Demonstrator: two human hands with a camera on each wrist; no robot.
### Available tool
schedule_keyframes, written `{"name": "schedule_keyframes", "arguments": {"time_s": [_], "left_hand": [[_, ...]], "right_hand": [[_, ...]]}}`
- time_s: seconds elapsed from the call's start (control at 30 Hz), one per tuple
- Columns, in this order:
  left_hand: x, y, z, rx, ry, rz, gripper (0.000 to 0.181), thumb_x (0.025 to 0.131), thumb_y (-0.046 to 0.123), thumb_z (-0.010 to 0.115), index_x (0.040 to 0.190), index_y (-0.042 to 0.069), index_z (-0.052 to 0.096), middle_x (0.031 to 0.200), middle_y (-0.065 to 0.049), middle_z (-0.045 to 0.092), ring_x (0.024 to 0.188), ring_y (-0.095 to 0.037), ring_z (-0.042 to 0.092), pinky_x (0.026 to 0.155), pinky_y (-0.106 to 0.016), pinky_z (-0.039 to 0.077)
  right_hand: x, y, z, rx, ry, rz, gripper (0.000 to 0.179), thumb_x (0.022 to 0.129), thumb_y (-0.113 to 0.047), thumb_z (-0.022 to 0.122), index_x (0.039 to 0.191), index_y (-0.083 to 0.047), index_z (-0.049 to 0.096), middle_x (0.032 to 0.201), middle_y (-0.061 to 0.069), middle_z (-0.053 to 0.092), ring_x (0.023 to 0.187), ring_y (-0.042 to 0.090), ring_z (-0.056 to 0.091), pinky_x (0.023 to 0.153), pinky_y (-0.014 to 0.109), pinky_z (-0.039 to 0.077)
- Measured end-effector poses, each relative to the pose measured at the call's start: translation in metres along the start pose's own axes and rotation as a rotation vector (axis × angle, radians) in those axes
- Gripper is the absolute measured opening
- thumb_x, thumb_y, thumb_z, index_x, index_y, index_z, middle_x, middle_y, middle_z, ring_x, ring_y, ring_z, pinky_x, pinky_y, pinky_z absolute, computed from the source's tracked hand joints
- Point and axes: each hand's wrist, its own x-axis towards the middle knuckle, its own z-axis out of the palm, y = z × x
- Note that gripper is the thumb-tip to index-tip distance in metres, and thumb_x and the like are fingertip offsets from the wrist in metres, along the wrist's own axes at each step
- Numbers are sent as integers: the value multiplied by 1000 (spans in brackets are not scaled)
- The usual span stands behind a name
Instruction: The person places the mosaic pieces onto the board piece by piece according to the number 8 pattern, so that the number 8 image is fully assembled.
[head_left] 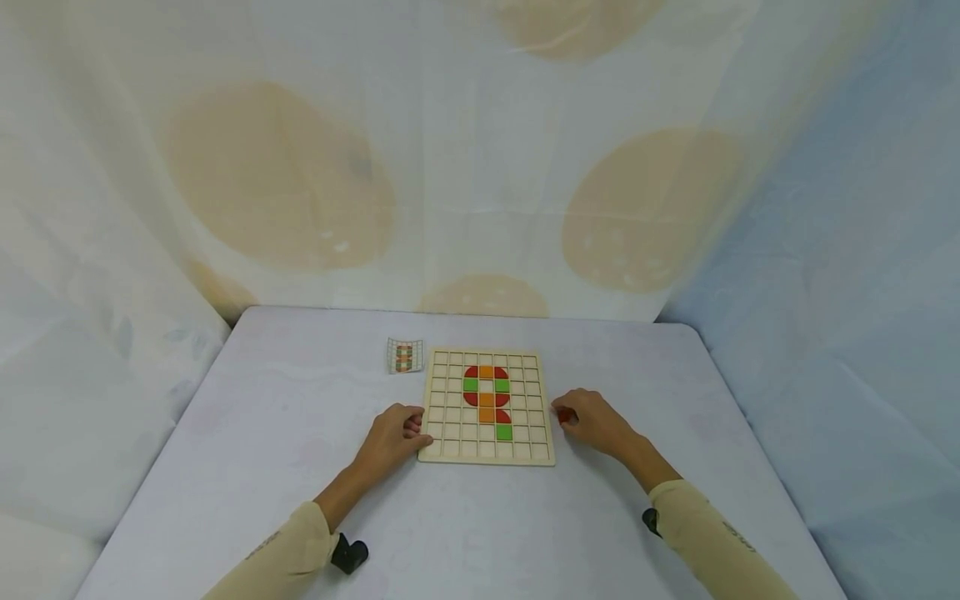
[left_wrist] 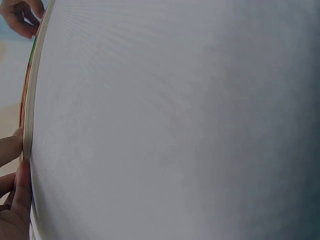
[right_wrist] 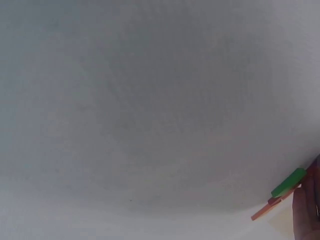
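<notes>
Nearest the camera, behind the fingers of both hands, tan sleeves (head_left: 281, 554) end at the wrists over the pale tabletop (head_left: 480, 533); the left hand (head_left: 393, 433) pinches the near part of the grid board (head_left: 470, 432) at its left edge, thumb on the upper face, other fingers at the rim; the right hand (head_left: 592, 419) has its fingers curled in, pinching a few loose tiles, a green tile (right_wrist: 288, 183) and an orange tile (right_wrist: 265, 211) jutting beyond the fingertips with some red between, just beside the board's right edge; between the two hands' fingers lie the set tiles, a green square (head_left: 504, 432) nearest, then red curved-edged and orange pieces farther up; the loose tiles overlap unevenly, so a loosened pinch could let one slip out onto the table; should the left thumb lift or pull the edge, the board could tilt or slide and jog the set tiles; a sweep of the right knuckles low over the grid could also nudge them; beyond the left fingertips, near the board's far left corner, lies a small patterned card (head_left: 405, 356); past it hangs a spotted curtain (head_left: 487, 167).
</notes>
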Motion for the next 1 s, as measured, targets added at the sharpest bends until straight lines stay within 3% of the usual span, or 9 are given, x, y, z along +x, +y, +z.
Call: {"name": "schedule_keyframes", "arguments": {"time_s": [0.2,0.57,0.8,1.0], "left_hand": [[0,2,-1,6,-4,-7,50,75,8,84,119,-7,64,90,-2,57,78,-10,56,67,-20,53],[0,0,0,6,-2,4,50,76,8,84,118,-8,64,90,-2,57,77,-10,57,66,-20,53],[0,1,0,25,-12,-9,50,76,8,84,118,-8,64,90,-2,57,77,-10,56,66,-20,53],[0,2,-1,27,-16,1,50,76,9,84,118,-8,64,91,-3,57,78,-10,56,66,-20,53]], "right_hand": [[1,0,0,14,-13,0,31,80,2,74,111,-1,72,98,3,69,84,14,59,72,28,52],[-1,-3,0,37,46,-91,33,76,-1,77,109,-2,73,99,2,70,84,15,60,72,28,53],[1,-28,2,121,28,-175,31,79,-4,77,109,0,72,99,3,70,88,19,62,80,36,54],[5,-54,10,72,-39,-199,29,81,-10,77,109,-7,75,100,-1,71,90,14,61,80,29,54]]}}
